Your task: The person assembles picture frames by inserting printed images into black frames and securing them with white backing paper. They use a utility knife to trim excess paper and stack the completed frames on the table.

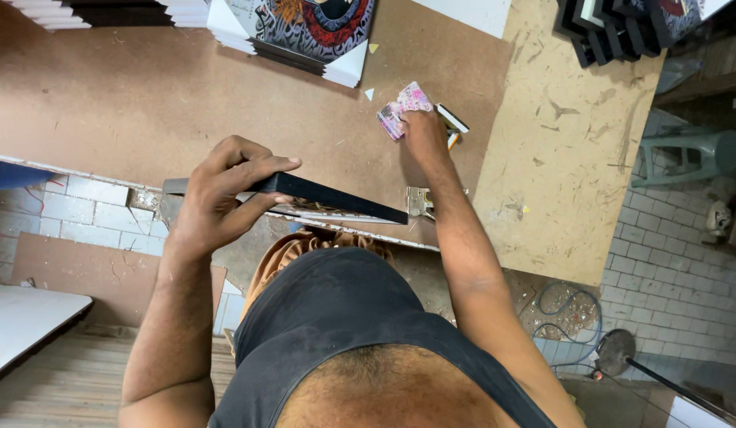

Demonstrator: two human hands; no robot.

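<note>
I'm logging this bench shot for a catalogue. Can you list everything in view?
Bench: one, brown board top, across the upper picture.
Black frame: one, at the bench's near edge, under the left hand.
Pink packet: one, pink and white, mid-bench under the right hand.
Printed panels: a stack, multicoloured, top centre.
Dark frames: a stack, black, top right.
Stool: one, grey-green, on the tiled floor at right.
Hose: one, blue, coiled on the floor.
Left hand: grip on the black frame.
Right hand: on the pink packet.
</note>
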